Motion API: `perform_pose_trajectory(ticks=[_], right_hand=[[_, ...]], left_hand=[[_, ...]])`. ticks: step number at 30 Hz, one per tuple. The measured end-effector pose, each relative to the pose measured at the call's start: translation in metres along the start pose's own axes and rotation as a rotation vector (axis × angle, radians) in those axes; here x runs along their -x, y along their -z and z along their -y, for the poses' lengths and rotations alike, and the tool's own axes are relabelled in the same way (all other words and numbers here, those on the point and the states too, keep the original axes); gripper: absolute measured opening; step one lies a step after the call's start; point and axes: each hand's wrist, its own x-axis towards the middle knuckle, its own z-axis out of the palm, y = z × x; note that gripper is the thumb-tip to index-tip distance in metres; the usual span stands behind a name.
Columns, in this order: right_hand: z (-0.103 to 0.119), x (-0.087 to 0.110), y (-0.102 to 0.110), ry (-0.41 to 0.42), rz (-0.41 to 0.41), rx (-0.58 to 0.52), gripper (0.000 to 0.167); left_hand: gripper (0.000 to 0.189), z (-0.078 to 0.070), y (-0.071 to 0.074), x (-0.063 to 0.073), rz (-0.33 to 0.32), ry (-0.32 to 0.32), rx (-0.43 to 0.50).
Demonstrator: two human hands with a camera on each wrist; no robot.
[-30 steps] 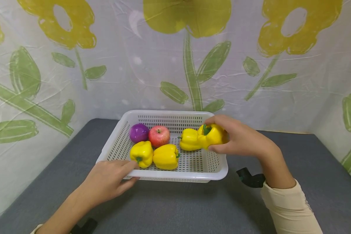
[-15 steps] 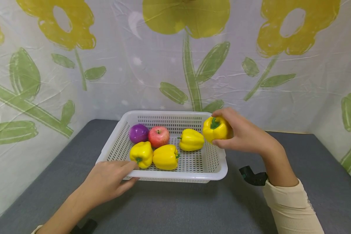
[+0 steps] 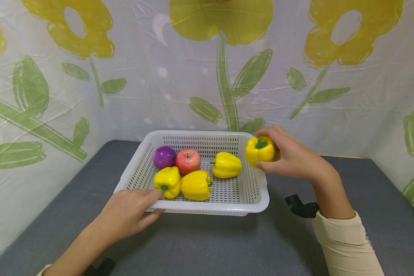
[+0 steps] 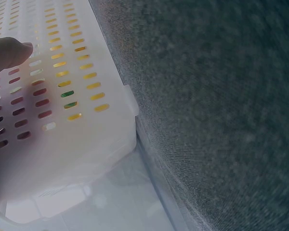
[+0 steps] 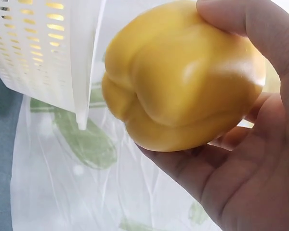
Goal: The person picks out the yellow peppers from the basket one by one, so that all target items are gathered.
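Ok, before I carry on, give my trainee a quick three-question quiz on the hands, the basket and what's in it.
1. How many yellow peppers lie inside the white basket?
2. True or false: the left hand grips the basket's near rim.
3. What does the right hand hold? A) the red apple; B) a fourth pepper; C) the purple round item.

Key: 1. Three. 2. True. 3. B.
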Motion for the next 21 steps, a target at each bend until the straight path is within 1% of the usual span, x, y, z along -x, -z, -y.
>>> perform_pose_trajectory(ticks=[3, 7, 15, 21], right_hand=[[-0.002, 0.000, 0.002, 0.011, 0.010, -0.025, 0.056], [-0.005, 0.001, 0.003, 0.013, 0.011, -0.050, 0.056], [-0.012, -0.001, 0.000, 0.038, 0.000, -0.031, 0.054], [-0.013, 0.000, 0.001, -0.002, -0.007, -0.059, 0.058]], left_hand=[[0.023, 0.000, 0.000, 0.000, -0.010, -0.006, -0.002], [0.023, 0.000, 0.000, 0.000, -0.017, -0.012, -0.005], [0.022, 0.000, -0.001, 0.000, -0.023, -0.018, -0.004], [0.022, 0.000, -0.001, 0.000, -0.020, -0.013, -0.008]])
